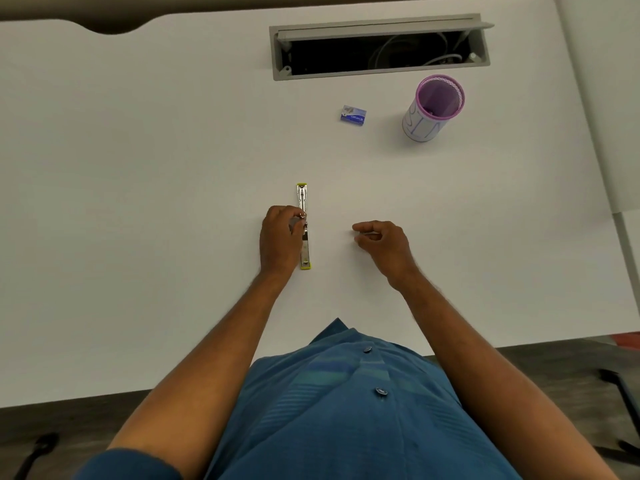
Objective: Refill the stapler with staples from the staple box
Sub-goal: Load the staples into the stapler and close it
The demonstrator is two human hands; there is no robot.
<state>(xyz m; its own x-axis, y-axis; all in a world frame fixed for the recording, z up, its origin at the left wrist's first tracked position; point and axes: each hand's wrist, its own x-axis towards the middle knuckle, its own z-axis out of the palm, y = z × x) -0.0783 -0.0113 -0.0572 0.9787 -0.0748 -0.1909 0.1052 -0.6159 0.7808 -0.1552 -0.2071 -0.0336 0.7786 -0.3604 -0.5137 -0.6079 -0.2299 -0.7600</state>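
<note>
stapler [304,226] lies opened flat, long axis running away from the person; left hand [280,237] pinches its middle; right hand [382,242] loosely curled, empty.

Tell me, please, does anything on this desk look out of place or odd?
Only the cable hatch at the desk's far edge: its lid stands open, showing cables. The stapler lies flat, opened out for refilling.

Stapler [304,226]: opened flat on the bench [138,202], at 12 o'clock from the person.
Left hand [280,242]: fingers curled on the stapler's middle.
Right hand [382,245]: loosely curled, beside it at 3 o'clock.
Staple box [353,115]: farther off, toward 1 o'clock.
</note>
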